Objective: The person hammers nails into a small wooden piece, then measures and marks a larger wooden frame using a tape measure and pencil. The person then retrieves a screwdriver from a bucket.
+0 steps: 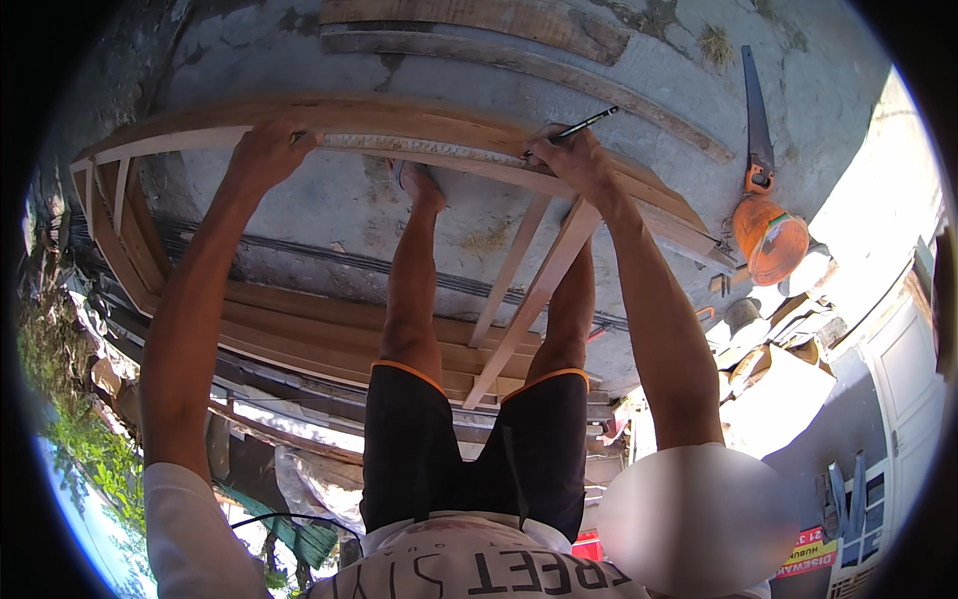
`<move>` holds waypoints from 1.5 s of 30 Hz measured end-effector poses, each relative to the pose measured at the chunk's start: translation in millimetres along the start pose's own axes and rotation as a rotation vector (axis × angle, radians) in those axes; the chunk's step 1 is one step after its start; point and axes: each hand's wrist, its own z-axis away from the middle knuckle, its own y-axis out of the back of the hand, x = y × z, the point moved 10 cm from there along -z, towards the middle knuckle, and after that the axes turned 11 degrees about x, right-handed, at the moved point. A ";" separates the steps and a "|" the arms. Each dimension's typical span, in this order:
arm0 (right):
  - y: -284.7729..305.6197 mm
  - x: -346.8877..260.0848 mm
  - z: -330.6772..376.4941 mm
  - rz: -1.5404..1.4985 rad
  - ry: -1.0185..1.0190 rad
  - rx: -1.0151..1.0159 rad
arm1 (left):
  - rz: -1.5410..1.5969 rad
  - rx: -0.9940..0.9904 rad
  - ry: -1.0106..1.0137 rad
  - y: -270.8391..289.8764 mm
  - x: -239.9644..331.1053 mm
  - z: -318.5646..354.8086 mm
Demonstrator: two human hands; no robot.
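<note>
The long pale-brown wooden frame (419, 110) is showing a smooth, matt face, while the grey concrete floor (299, 200) is looking rough. The tapered handsaw (756, 125) is pairing dark metal with orange, plastic-looking grip; orange-trimmed black cloth shorts (411, 429) are appearing matt.

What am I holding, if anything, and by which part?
Right hand: a black pen or pencil, near its end by the wooden frame. Left hand: any hold cannot be made out.

Grey, stained concrete floor (669, 85), a tuft of dry grass (716, 46) on it, harsh sunlight glaring white along the right, a white panelled door (903, 374) at that side, green foliage (115, 469) and blue sky at lower left
</note>
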 end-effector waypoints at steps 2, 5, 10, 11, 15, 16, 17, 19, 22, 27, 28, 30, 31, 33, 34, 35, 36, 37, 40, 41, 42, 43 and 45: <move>2.3 -10.5 3.1 -0.047 -0.111 -0.022 | 0.001 -0.035 0.017 1.2 -4.0 1.5; 4.0 -19.9 9.9 -0.068 -0.200 0.003 | 0.018 -0.060 0.022 3.1 -4.9 -1.7; 2.1 -22.1 12.7 -0.151 -0.101 0.026 | 0.084 -0.067 -0.002 8.4 -2.9 -1.1; 0.7 -21.5 14.5 -0.174 -0.114 0.032 | 0.068 -0.042 -0.010 11.4 -4.2 0.0; 1.7 -16.7 16.8 -0.200 -0.132 0.043 | 0.042 -0.040 0.006 24.8 9.7 11.6; 1.4 -14.2 15.9 -0.239 -0.130 0.044 | 0.041 -0.062 0.023 27.2 13.6 13.2; 1.0 -11.7 14.6 -0.278 -0.127 0.046 | 0.050 -0.063 0.033 24.8 11.9 12.5; -0.6 -11.4 12.9 -0.278 -0.079 0.047 | 0.066 -0.063 0.057 21.4 8.2 13.8; -1.5 -13.1 11.9 -0.220 -0.026 0.051 | 0.068 -0.085 0.083 20.1 5.5 16.6; 0.2 -17.1 12.3 -0.161 0.066 0.077 | 0.087 -0.039 0.017 13.5 0.4 15.5; -1.5 -10.4 11.7 -0.221 -0.022 0.063 | 0.094 -0.045 0.018 12.5 0.5 15.6; -4.8 1.7 12.2 -0.338 -0.198 0.037 | 0.101 -0.052 0.022 12.7 1.9 16.3; -4.4 0.4 12.5 -0.343 -0.203 0.031 | 0.104 -0.056 0.024 12.9 2.8 16.6; -3.8 -4.9 13.3 -0.357 -0.214 0.018 | 0.105 -0.050 0.019 12.0 2.4 15.6; -2.5 -7.2 13.9 -0.331 -0.227 0.013 | 0.104 -0.047 0.016 11.7 1.8 15.2; -0.3 -9.3 14.7 -0.305 -0.240 0.008 | 0.104 -0.045 0.015 11.2 1.1 15.0; 2.1 -12.5 15.7 -0.278 -0.252 0.003 | 0.107 -0.043 0.015 11.0 0.8 15.0; 4.2 -16.6 16.6 -0.256 -0.256 0.001 | 0.109 -0.041 0.014 10.9 0.3 15.1; 5.6 -21.1 18.0 -0.223 -0.250 -0.016 | 0.100 -0.038 0.014 11.6 1.1 15.5; 5.4 -20.6 17.9 -0.235 -0.237 -0.032 | 0.101 -0.025 0.005 13.1 2.3 15.9; 4.6 -21.5 17.7 -0.247 -0.223 -0.048 | 0.101 -0.013 -0.004 14.4 3.2 16.3; 4.6 -22.6 17.4 -0.241 -0.202 -0.051 | 0.102 -0.001 -0.013 15.9 4.1 16.5; 3.4 -25.5 17.2 -0.229 -0.161 -0.058 | 0.080 -0.020 -0.007 16.9 3.8 16.0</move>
